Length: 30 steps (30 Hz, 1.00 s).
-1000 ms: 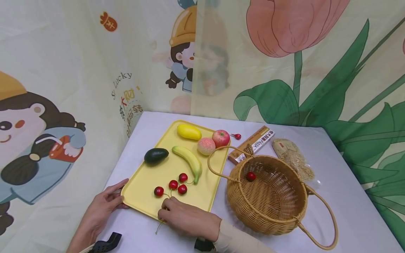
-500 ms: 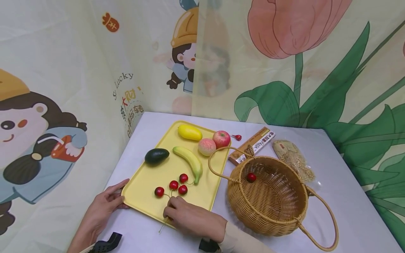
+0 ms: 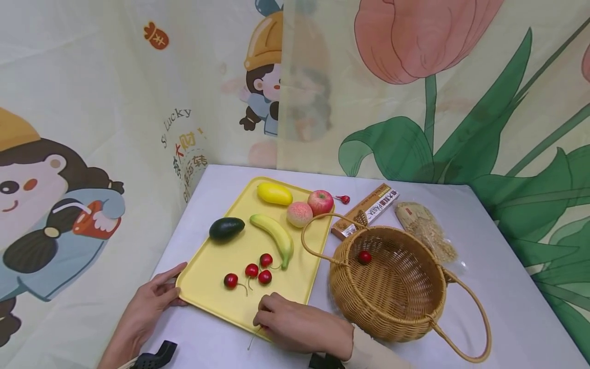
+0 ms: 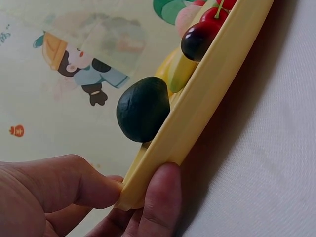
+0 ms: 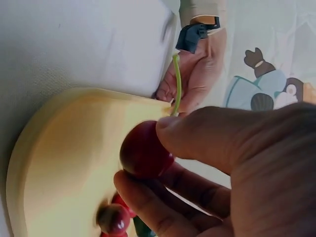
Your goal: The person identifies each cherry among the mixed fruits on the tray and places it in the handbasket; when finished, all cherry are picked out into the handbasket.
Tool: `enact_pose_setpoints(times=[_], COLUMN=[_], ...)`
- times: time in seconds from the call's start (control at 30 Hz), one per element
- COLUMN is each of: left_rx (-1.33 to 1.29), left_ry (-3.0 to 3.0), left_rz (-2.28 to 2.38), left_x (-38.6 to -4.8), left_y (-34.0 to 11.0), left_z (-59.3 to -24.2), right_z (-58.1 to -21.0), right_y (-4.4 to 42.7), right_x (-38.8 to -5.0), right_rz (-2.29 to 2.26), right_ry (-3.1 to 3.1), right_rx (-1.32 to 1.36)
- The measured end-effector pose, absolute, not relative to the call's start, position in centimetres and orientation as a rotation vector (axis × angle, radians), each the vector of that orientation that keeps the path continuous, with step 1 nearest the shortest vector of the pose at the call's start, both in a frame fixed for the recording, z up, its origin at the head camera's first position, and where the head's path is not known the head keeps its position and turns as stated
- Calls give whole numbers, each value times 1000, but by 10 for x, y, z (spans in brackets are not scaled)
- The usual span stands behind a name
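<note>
My left hand [image 3: 148, 307] grips the near left corner of the yellow tray [image 3: 207, 300]; in the left wrist view thumb and fingers pinch its rim [image 4: 197, 108]. Over the tray's near edge my right hand [image 3: 304, 323] holds a dark red cherry [image 5: 145, 149] between thumb and fingers, its green stem sticking out. In the head view that cherry is hidden by the hand and only the stem shows. Several cherries [image 3: 251, 270] lie on the tray beside a banana [image 3: 275, 238]. The avocado [image 3: 226, 228], yellow mango-like fruit [image 3: 274, 193], peach [image 3: 299, 214] and apple [image 3: 320, 202] rest farther back.
Right of the tray stands a wicker basket [image 3: 387, 323] with one cherry [image 3: 364, 257] inside, a handle reaching over the tray's edge. Behind it lie a pasta box [image 3: 366, 211], a clear bag of dry food [image 3: 426, 230] and a small red item [image 3: 344, 199].
My right hand has moved right along the tray's near edge, away from the loose cherries, the stem moving with it. My left hand stays at the corner.
</note>
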<state>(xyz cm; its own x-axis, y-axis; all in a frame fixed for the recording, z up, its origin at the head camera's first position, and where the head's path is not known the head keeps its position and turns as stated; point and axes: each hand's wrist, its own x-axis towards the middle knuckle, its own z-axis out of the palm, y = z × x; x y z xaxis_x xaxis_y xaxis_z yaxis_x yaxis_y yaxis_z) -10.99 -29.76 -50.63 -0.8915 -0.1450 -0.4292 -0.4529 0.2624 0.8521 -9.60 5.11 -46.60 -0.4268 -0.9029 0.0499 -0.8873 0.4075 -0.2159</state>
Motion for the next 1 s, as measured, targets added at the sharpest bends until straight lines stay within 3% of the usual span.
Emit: enact_pose_setpoints(times=[0.23,0.67,1.0], left_rx=[-563,-522,-562], left_ry=[2271,2245,2249], left_rz=[1668,1689,1668], left_x=[-112,-110,-112], left_y=[-297,-302,-300], left_z=[-506,-504,-507], right_z=[-450,-428,-402], right_y=[79,125,156], right_x=[-88,-75,-66], right_rz=[-114,-68,-32], right_ry=[2452,2291,2300], right_rx=[-1727,-1630,-1739])
